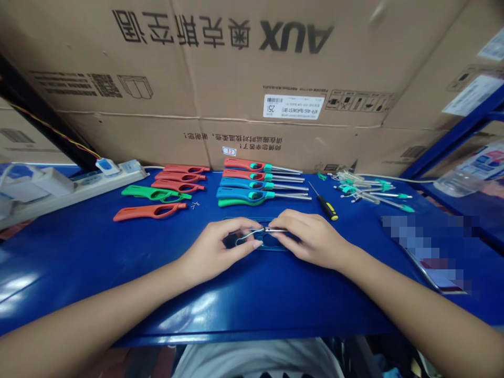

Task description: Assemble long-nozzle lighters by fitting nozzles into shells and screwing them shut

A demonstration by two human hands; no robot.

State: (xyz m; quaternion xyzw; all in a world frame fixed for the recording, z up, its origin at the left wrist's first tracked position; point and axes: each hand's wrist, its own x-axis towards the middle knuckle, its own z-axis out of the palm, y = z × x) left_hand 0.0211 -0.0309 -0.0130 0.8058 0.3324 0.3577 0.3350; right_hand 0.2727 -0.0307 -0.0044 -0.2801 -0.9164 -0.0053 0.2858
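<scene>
Both hands meet over a dark blue lighter shell (pixel 271 242) lying on the blue table (pixel 252 294). My right hand (pixel 311 236) pinches a thin metal tube (pixel 275 230) between thumb and fingers. At the tube's left end, my left hand (pixel 220 244) has its fingers curled round the end of the tube and a thin pale wire (pixel 246 235), which loops down beside the thumb. Exactly what the left fingertips grip is too small to tell. Above the hands lie lighters with metal tubes, red (pixel 240 164), blue (pixel 236 193) and green (pixel 240 202).
Orange and green shells (pixel 147 211) lie at the left near a power strip (pixel 90 181). A screwdriver (pixel 327 207), a pile of tubes with teal parts (pixel 370 191) and a phone-like device (pixel 429 262) are at the right. A cardboard box (pixel 220 84) stands behind.
</scene>
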